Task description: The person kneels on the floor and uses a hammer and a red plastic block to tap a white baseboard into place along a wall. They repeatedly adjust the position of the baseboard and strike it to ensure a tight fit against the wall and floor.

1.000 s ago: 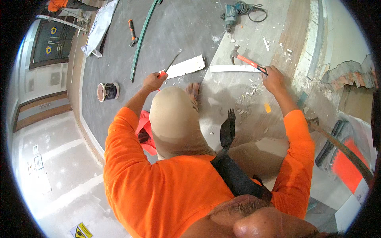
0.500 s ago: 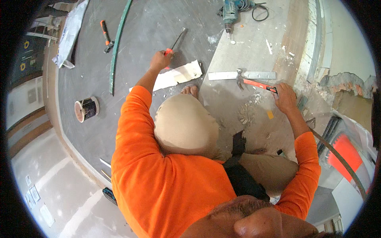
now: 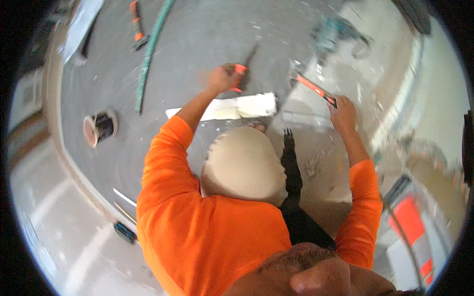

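Note:
My left hand (image 3: 223, 79) is closed round the red-orange handle of a screwdriver-like tool (image 3: 240, 74); its long dark shaft points up and away, and blur hides the exact tip. My right hand (image 3: 343, 114) grips the end of a claw hammer (image 3: 316, 90) with an orange and black handle. The hammer's head, smeared by motion, points away to the left, apart from the left hand's tool. Below my left hand a torn white strip (image 3: 242, 106) lies on the grey floor, just beyond my bent knee (image 3: 244, 165).
A teal power drill (image 3: 332, 37) lies at the far right. Far left are a second orange and black hammer (image 3: 137, 27) and a long green bar (image 3: 150, 61). A small tub (image 3: 101, 128) lies on its side at left. A black strap (image 3: 291, 167) hangs beside my knee.
Both hands have lifted their tools: the hammer has come up and left off the metal strip, and my left hand has shifted right. The view has turned and blurred.

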Available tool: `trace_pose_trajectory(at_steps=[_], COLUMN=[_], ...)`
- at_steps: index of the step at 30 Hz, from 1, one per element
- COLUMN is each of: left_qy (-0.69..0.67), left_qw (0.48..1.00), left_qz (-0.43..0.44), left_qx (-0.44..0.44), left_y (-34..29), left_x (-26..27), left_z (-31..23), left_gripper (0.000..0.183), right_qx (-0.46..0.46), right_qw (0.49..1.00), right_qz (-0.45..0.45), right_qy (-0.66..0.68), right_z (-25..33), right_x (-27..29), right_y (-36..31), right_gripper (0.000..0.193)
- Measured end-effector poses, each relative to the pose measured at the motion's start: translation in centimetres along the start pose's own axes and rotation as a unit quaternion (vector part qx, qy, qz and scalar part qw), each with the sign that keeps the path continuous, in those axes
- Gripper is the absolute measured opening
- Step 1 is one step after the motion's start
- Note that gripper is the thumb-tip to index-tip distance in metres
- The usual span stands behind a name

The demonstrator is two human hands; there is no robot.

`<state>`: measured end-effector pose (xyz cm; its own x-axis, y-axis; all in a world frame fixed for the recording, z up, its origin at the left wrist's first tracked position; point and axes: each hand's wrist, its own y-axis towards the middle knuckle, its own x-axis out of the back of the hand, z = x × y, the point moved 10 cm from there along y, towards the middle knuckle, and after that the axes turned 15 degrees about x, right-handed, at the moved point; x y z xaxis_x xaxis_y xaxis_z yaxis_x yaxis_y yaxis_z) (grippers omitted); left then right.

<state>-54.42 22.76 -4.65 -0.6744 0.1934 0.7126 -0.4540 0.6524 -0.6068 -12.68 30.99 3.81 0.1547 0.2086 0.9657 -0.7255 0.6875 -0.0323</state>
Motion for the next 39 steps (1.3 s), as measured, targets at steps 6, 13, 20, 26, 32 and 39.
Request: trace_pose_trajectory(at_steps=[6, 13, 20, 26, 32, 39], left_qy=[-0.081, -0.218, -0.051, 0.176, 0.044, -0.013], left_qw=[0.997, 0.92, 0.885, 0.93, 0.962, 0.9], left_qz=[-0.005, -0.281, -0.411, -0.249, -0.164, -0.236], left_qx=[0.014, 0.166, 0.213, 0.205, 0.213, 0.367], left_y=[1.4, 9.0, 17.6, 31.5, 35.8, 30.7], left_x=[3.2, 16.4, 30.6, 32.1, 36.4, 31.8], left_z=[3.7, 14.8, 20.9, 27.6, 37.6, 32.7], left_gripper=[0.051, 0.045, 0.048, 0.05, 0.043, 0.06], right_qx=[0.04, 0.073, 0.067, 0.009, -0.197, -0.169], right_qw=[0.999, 0.996, 0.972, 0.903, 0.965, 0.978], right_qz=[-0.031, -0.042, 0.078, 0.365, 0.114, 0.11], right_qy=[-0.002, 0.009, 0.211, 0.228, 0.131, 0.05], right_z=[0.9, 6.2, 10.9, 16.1, 4.0, 2.4], right_x=[-4.6, -3.9, -6.0, -8.8, -6.4, -3.9], right_y=[4.6, 4.3, -1.6, -9.4, -9.9, -6.7], right_gripper=[0.036, 0.03, 0.024, 0.019, 0.028, 0.048])
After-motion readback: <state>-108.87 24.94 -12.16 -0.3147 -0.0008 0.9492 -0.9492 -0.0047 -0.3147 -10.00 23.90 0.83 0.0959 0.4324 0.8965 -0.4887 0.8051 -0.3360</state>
